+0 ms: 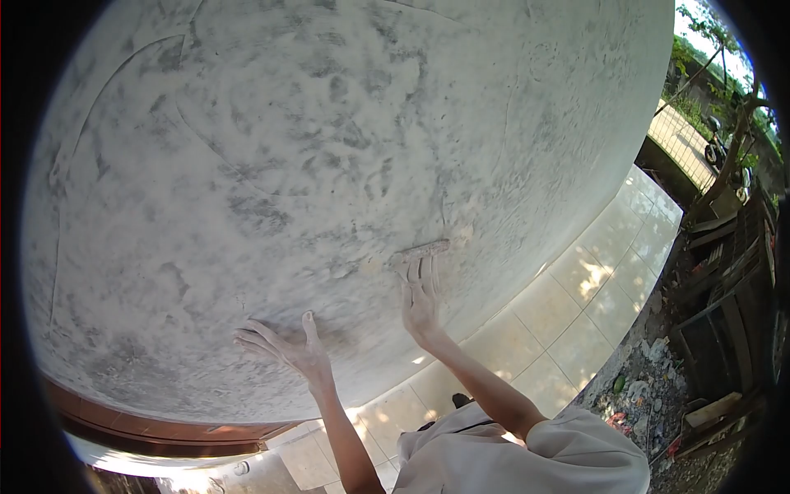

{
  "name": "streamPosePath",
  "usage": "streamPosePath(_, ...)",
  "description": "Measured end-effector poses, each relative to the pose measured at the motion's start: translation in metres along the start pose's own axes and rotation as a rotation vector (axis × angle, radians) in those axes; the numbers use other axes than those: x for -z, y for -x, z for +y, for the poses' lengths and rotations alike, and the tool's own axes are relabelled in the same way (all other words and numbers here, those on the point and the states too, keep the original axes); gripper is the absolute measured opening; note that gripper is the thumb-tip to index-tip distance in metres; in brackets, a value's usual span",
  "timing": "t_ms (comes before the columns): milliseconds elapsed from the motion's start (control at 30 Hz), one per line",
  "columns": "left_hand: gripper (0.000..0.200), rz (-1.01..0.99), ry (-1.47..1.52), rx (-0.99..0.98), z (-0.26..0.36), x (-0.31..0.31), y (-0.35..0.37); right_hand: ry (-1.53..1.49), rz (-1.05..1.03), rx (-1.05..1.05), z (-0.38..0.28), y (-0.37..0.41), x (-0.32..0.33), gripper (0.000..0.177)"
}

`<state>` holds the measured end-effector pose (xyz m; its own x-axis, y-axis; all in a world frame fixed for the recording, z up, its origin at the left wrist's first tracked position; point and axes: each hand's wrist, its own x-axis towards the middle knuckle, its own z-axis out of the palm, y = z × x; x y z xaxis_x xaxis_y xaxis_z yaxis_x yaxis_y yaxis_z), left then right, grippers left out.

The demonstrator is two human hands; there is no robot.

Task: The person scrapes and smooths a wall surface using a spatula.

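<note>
A large wall (329, 148), whitish with grey smudges and fine cracks, fills most of the head view. Fingers spread and thumb raised, my left hand (288, 347) is at the lower part of the wall with nothing in it. To its right and a little higher, my right hand (421, 300) holds a narrow, dust-covered block (421, 250) against the wall, its fingers pointing up at the block's lower edge. Both hands are coated in pale dust.
Light floor tiles (547, 317) run along the wall's foot. A reddish-brown ledge (164, 430) lies at the lower left. Stacked wooden boards (728, 313) and rubble (638, 395) are at the right, with a tree, a fence and a motorbike beyond.
</note>
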<state>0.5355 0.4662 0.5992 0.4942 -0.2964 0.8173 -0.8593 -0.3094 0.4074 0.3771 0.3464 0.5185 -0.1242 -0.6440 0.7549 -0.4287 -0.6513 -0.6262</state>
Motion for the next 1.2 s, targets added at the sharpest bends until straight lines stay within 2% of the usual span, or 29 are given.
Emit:
streamPosePath(67,0.097,0.021,0.009,-0.050,-0.004,0.000,0.002,0.035,-0.137,0.067,0.003,0.042,-0.004,0.049)
streamPosePath(100,0.097,0.018,0.005,-0.053,-0.003,0.002,0.003,0.032,-0.137,0.062,0.005,0.040,-0.001,0.049)
streamPosePath(167,0.097,-0.017,0.019,-0.005,0.000,0.004,0.002,0.121,-0.141,0.194,0.015,0.013,0.006,0.050)
streamPosePath(200,0.097,-0.021,0.018,-0.005,-0.001,0.003,0.002,0.122,-0.143,0.191,0.011,-0.012,0.012,0.050)
streamPosePath(267,0.097,-0.020,-0.015,-0.007,-0.004,0.002,0.004,0.114,-0.002,0.069,-0.001,-0.060,0.025,0.049)
streamPosePath(400,0.097,0.008,-0.027,-0.050,-0.003,0.001,0.001,0.063,0.022,-0.021,-0.012,-0.022,0.009,0.048)
streamPosePath(467,0.097,-0.009,0.006,-0.016,-0.003,0.001,0.004,0.019,-0.121,0.021,-0.004,0.036,0.000,0.047)
streamPosePath(500,0.097,-0.014,0.001,-0.019,-0.005,0.003,0.006,0.018,-0.124,0.014,-0.003,0.038,0.002,0.047)
streamPosePath(600,0.097,-0.012,-0.010,-0.046,-0.008,0.002,0.003,0.098,-0.142,0.109,0.006,0.003,0.011,0.047)
streamPosePath(667,0.097,-0.030,-0.019,-0.019,-0.008,0.002,0.005,0.130,0.003,0.103,-0.005,-0.059,0.030,0.047)
streamPosePath(900,0.097,-0.011,-0.033,-0.029,-0.009,-0.001,0.004,0.020,0.007,-0.020,-0.007,-0.004,0.003,0.046)
streamPosePath(967,0.097,-0.008,-0.039,-0.063,-0.011,0.000,0.005,0.078,-0.187,0.081,0.003,0.042,-0.001,0.045)
streamPosePath(1100,0.096,-0.024,-0.041,-0.065,-0.014,0.000,0.005,0.106,-0.141,0.144,0.007,-0.034,0.024,0.045)
streamPosePath(1167,0.096,-0.013,-0.036,-0.094,-0.013,0.001,0.005,0.061,0.034,0.013,-0.005,-0.077,0.034,0.044)
streamPosePath(1200,0.096,-0.013,-0.039,-0.087,-0.011,0.003,0.005,0.060,0.028,0.016,-0.007,-0.072,0.031,0.044)
